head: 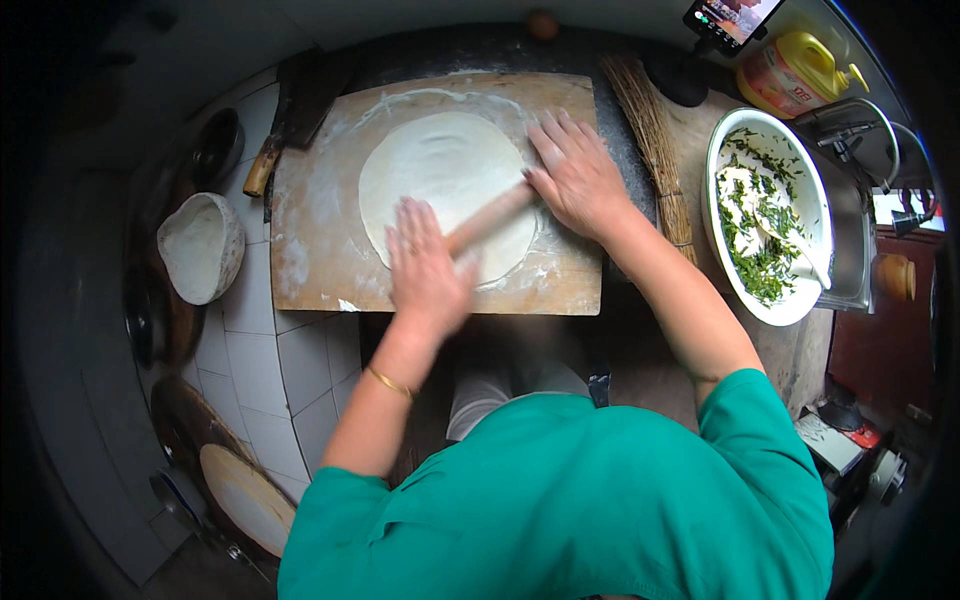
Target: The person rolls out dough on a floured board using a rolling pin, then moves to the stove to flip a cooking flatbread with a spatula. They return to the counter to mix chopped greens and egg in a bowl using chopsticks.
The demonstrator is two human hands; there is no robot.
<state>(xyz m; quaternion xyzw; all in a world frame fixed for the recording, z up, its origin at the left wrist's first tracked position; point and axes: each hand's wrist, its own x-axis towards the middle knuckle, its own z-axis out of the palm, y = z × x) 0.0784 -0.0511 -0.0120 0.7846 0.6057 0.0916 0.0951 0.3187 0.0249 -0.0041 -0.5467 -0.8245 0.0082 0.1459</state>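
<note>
A wide, thin round of dough [435, 165] lies on a floured wooden board [307, 202]. Slantwise across its lower right part runs a wooden rolling pin [491, 217], blurred by motion. My left hand [427, 262] is over the pin's near end, fingers stretched forward above the dough's front edge. Over the far end is my right hand [574, 169], its fingers reaching past the dough onto the board. Both palms bear on the pin and hide its ends. Flour dusts the board around the dough.
At left are a cleaver [300, 112] and a bowl of flour [199, 247]. A straw brush [652, 142] lies right of the board, beside a white basin [712, 187] of chopped greens with a spoon [802, 251]. Lower left, a flat round [244, 487] sits in a pan.
</note>
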